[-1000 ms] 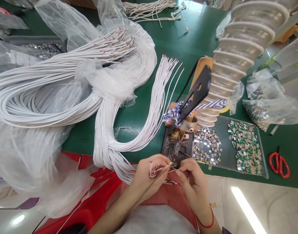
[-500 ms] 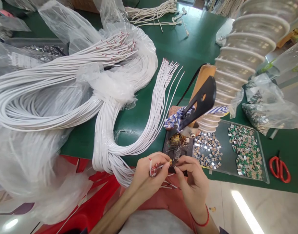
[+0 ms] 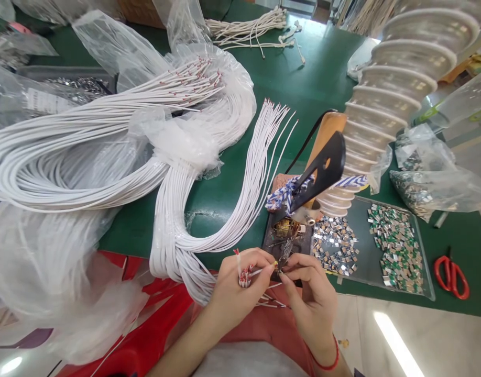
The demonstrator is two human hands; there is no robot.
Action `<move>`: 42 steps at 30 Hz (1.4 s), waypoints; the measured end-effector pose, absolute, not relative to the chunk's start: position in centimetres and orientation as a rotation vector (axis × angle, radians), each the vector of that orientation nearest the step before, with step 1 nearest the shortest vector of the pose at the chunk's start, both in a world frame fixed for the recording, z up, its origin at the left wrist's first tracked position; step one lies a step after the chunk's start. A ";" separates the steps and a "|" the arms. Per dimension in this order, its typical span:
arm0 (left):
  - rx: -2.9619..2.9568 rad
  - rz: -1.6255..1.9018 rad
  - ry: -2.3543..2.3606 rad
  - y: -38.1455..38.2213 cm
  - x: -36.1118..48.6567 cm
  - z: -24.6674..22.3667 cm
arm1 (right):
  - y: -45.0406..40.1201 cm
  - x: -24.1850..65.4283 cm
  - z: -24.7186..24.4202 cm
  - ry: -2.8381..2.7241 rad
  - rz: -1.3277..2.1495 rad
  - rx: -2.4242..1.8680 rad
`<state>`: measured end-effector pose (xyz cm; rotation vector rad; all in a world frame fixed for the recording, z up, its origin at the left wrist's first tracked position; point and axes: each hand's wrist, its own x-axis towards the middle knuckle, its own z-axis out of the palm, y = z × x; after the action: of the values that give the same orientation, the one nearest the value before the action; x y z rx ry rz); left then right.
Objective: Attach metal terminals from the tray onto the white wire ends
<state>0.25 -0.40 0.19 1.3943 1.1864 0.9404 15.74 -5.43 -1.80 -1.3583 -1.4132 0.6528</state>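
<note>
My left hand (image 3: 234,290) is closed around several white cables; their red-tipped ends (image 3: 246,274) poke up between the fingers. Its thumb and forefinger pinch one cable, whose end points right with a bit of yellow at the tip. Close beside it, my right hand (image 3: 313,296) is closed in a pinch, fingertips almost meeting the left ones. What sits in that pinch is too small to make out. Just beyond the fingertips is a dark, residue-covered tray (image 3: 270,235). Over it, a black metal lever (image 3: 323,167) is tied with blue-and-white cloth (image 3: 282,195).
Bundled white cables (image 3: 165,220) cover the left of the green table (image 3: 315,63). A clear ribbed hose (image 3: 382,104) comes down at right. Small metal connectors (image 3: 335,246) and green-and-silver ones (image 3: 400,251) lie in a clear tray (image 3: 366,235). Red scissors (image 3: 450,277) lie far right.
Both hands stay at nearly the same place, fingertips still together. The red-tipped cable ends in my left hand have shifted slightly. The whole view has moved a little.
</note>
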 end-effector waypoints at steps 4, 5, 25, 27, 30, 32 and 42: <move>1.405 0.937 1.178 -0.7 0.3 -0.1 | -5.7 15.9 -2.0 -1.418 0.692 -1.358; 1.407 0.931 1.184 -0.8 0.3 -0.1 | -5.7 16.0 -2.0 -1.421 0.692 -1.351; 1.482 0.892 1.152 -2.9 0.0 -0.7 | -7.8 16.6 -2.3 -1.318 0.961 -1.318; 1.478 0.910 1.151 -2.7 0.1 -0.7 | -7.5 16.6 -2.2 -1.364 0.927 -1.331; 1.472 0.945 1.145 -2.4 0.2 -0.8 | -7.3 16.6 -2.3 -1.418 0.848 -1.341; 1.468 0.959 1.149 -2.2 0.3 -1.0 | -7.1 16.5 -2.4 -1.436 0.774 -1.350; 1.485 0.989 1.170 -1.1 0.5 -1.1 | -6.3 15.6 -3.1 -1.426 0.592 -1.375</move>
<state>0.45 -1.08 -1.10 1.4849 1.1697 0.9889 15.65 -6.35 -3.15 -1.3748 -1.4258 0.5920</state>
